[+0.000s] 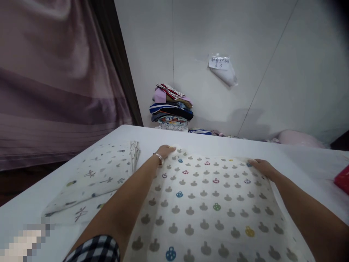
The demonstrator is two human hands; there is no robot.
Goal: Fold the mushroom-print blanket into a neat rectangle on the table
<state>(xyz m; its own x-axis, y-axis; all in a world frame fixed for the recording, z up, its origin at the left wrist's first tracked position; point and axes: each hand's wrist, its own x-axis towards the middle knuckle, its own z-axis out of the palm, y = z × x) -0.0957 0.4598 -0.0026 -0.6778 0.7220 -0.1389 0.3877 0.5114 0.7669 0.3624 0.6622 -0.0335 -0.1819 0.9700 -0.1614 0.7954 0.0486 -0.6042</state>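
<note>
A white cloth [201, 203] printed with grey and coloured mushrooms spreads across the white table [141, 135] in front of me. Its far left corner is pinched in my left hand [165, 151], which has a bracelet at the wrist. At the far right corner, my right hand [261, 168] grips the edge between thumb and fingers. The near end of the cloth runs out of the bottom of the view. Left of my left arm lies a folded white cloth [98, 178] with plant-like prints, partly covered by that arm.
Behind the table's far edge rises a stack of folded clothes [172, 105]. A plastic sleeve with a handwritten label [222, 67] hangs on the wall. A pink curtain [54, 80] hangs at left. Something red [343, 180] sits at the right edge, and a pink bundle [298, 138] lies beyond the table.
</note>
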